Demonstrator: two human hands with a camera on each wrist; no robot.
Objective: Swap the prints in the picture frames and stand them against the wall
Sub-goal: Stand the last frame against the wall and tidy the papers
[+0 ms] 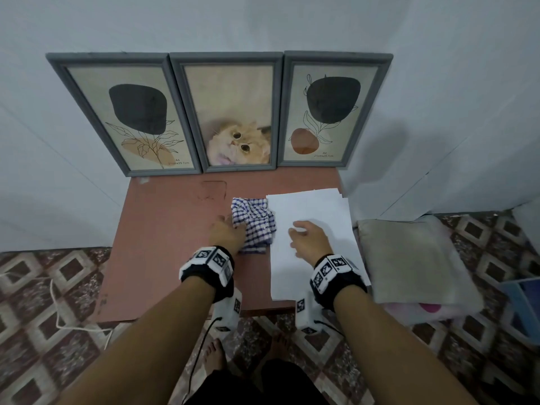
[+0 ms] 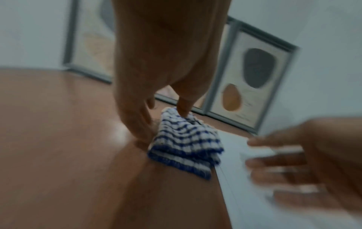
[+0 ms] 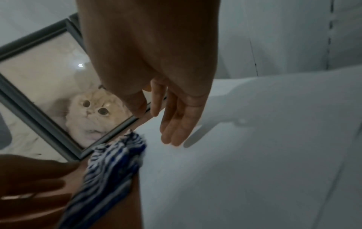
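Three grey picture frames lean on the wall at the back of the table: a leaf print [image 1: 137, 121] on the left, a cat print [image 1: 230, 112] in the middle, and a black and orange shape print [image 1: 330, 112] on the right. My left hand [image 1: 230, 226] pinches the left edge of a blue checked cloth [image 1: 254, 223] lying on the table; thumb and fingers straddle the cloth [image 2: 186, 142] in the left wrist view. My right hand [image 1: 295, 232] hovers open, fingers straight, just over a stack of white sheets [image 1: 318, 206], casting a shadow on the stack [image 3: 235, 170].
The reddish-brown table [image 1: 163, 244] has bare surface on its left half. A grey cushion [image 1: 409, 258] lies on the floor to the right, with a blue bin [image 1: 526, 308] beyond it. A white cable [image 1: 58, 311] runs on the patterned floor at the left.
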